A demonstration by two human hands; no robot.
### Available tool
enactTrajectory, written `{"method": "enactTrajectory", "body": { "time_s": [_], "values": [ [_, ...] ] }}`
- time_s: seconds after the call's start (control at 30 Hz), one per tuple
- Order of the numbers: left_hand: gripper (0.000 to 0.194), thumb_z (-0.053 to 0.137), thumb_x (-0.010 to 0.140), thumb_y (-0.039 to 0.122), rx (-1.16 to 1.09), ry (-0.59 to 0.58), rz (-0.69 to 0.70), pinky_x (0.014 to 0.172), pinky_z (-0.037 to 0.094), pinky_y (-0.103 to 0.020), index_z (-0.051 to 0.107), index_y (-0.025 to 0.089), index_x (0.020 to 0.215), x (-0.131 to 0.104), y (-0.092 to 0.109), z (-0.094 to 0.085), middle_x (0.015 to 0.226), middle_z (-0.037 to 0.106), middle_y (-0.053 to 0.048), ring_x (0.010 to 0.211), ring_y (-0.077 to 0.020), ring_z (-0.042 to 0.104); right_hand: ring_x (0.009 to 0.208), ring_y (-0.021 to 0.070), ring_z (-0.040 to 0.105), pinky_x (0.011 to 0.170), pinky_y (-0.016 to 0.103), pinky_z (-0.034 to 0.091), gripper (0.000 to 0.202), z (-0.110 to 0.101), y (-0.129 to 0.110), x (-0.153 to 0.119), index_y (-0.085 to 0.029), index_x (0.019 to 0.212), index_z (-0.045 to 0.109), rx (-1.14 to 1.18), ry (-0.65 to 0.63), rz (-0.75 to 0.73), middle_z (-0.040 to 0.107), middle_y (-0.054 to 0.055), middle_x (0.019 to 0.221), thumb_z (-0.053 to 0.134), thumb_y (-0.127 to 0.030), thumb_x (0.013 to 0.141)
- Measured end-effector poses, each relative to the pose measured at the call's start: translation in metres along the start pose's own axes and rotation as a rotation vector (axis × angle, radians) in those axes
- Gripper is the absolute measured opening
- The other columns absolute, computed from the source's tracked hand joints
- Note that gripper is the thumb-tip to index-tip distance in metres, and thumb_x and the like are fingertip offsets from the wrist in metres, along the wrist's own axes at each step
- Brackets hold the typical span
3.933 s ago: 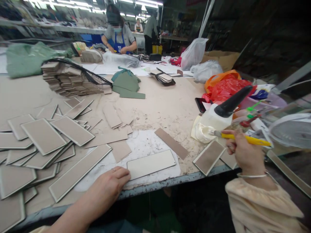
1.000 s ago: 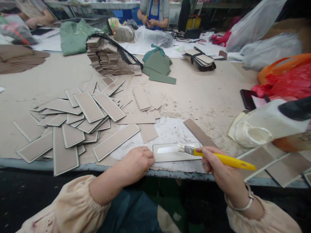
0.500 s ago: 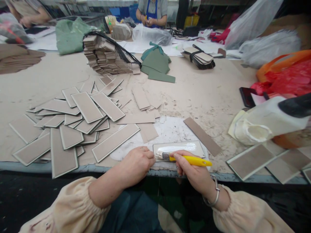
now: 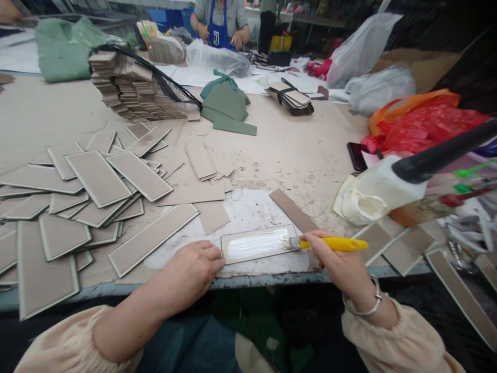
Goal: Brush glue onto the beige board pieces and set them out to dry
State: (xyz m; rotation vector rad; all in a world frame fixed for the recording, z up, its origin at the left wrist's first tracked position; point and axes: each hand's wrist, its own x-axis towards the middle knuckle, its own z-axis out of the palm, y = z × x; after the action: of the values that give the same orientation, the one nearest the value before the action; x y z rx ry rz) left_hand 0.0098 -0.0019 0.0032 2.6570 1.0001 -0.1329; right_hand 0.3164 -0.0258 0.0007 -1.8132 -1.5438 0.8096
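My right hand [image 4: 332, 259] grips a yellow-handled brush [image 4: 337, 243], its bristles on the right end of a small rectangular panel [image 4: 256, 245]. Wet white streaks cover most of that panel, which lies on a white sheet [image 4: 248, 207] near the table's front edge. At the panel's left end is my left hand [image 4: 196, 269], fingers curled together; whether they pinch its edge is too small to tell. A brown strip [image 4: 291, 210] lies behind the brush. Left of my left hand rests a light-edged panel [image 4: 153, 241], beside a loose pile of similar panels [image 4: 99, 178].
A white bottle [image 4: 384, 189] with a dark handle stands at the right, before red bags [image 4: 423, 122] and a phone [image 4: 356, 156]. Stacked brown pieces [image 4: 132, 88] and green pieces [image 4: 227, 103] lie farther back. Across the table is a person in a blue apron [image 4: 219, 28].
The brush has moved from the panel's left end to its right end, and the white streaks now reach across more evenly. The view has turned to the right.
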Motion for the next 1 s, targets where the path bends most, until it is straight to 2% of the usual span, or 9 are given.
{"method": "enactTrajectory", "body": {
  "time_s": [0.17,0.27,0.37,0.47,0.6,0.7,0.87,1.0],
  "values": [
    [0.019,0.048,0.087,0.012,0.003,0.008,-0.001,0.076,0.047,-0.033,0.063,0.019,0.078,0.0,0.0,-0.001,0.082,0.064,-0.004,0.082,-0.0197,0.058,0.044,0.0127,0.048,0.041,0.024,0.036,0.03,-0.018,0.006,0.003,-0.02,0.082,0.07,-0.078,0.098,-0.032,0.053,-0.002,0.052,0.051,-0.043,0.087],
    [0.019,0.048,0.087,0.012,0.007,0.011,-0.002,0.075,0.046,-0.033,0.063,0.019,0.077,0.001,0.001,-0.002,0.081,0.064,-0.004,0.082,-0.0197,0.058,0.043,0.0118,0.047,0.04,0.023,0.036,0.029,-0.018,0.001,0.0,-0.02,0.083,0.07,-0.001,0.137,-0.021,0.051,-0.002,0.051,0.053,-0.044,0.086],
    [0.018,0.048,0.087,0.013,0.022,0.007,0.004,0.075,0.046,-0.033,0.063,0.019,0.078,0.001,0.002,-0.003,0.08,0.064,-0.005,0.082,-0.0198,0.058,0.045,0.0108,0.048,0.041,0.022,0.039,0.03,-0.006,-0.007,-0.006,-0.019,0.088,0.068,0.23,0.122,0.025,0.053,-0.002,0.056,0.056,-0.046,0.086],
    [0.018,0.048,0.088,0.016,0.036,-0.002,0.015,0.076,0.046,-0.032,0.063,0.019,0.078,0.0,0.002,-0.004,0.079,0.064,-0.005,0.082,-0.0193,0.058,0.048,0.0112,0.051,0.044,0.022,0.044,0.031,0.017,-0.017,-0.011,-0.018,0.095,0.066,0.407,-0.003,0.028,0.053,-0.002,0.055,0.055,-0.046,0.087],
    [0.019,0.046,0.09,0.019,0.045,-0.002,0.029,0.076,0.046,-0.033,0.063,0.019,0.081,0.0,0.001,-0.003,0.081,0.064,-0.004,0.082,-0.0191,0.058,0.053,0.0112,0.056,0.051,0.022,0.048,0.029,0.051,-0.034,-0.015,-0.019,0.1,0.066,0.41,-0.194,-0.054,0.059,-0.001,0.059,0.052,-0.043,0.091],
    [0.018,0.047,0.089,0.018,0.048,0.005,0.033,0.075,0.046,-0.033,0.063,0.019,0.082,0.0,0.0,-0.002,0.081,0.064,-0.004,0.081,-0.0192,0.058,0.053,0.011,0.058,0.051,0.021,0.049,0.03,0.069,-0.044,-0.014,-0.019,0.1,0.066,0.419,-0.269,-0.089,0.061,-0.001,0.06,0.049,-0.042,0.092],
    [0.018,0.048,0.089,0.017,0.032,0.023,0.026,0.075,0.046,-0.033,0.065,0.018,0.083,0.0,0.001,-0.001,0.079,0.064,-0.005,0.08,-0.0192,0.057,0.051,0.011,0.058,0.051,0.022,0.049,0.029,0.085,-0.05,-0.009,-0.018,0.097,0.066,0.374,-0.295,-0.125,0.062,-0.001,0.06,0.049,-0.041,0.092],
    [0.015,0.05,0.087,0.016,0.032,0.002,0.017,0.074,0.046,-0.034,0.064,0.019,0.082,0.0,0.001,-0.001,0.08,0.063,-0.004,0.079,-0.0203,0.056,0.049,0.0121,0.058,0.052,0.023,0.049,0.029,0.079,-0.046,-0.006,-0.018,0.092,0.067,0.272,-0.228,-0.156,0.061,-0.001,0.057,0.049,-0.041,0.092]
  ]
}}
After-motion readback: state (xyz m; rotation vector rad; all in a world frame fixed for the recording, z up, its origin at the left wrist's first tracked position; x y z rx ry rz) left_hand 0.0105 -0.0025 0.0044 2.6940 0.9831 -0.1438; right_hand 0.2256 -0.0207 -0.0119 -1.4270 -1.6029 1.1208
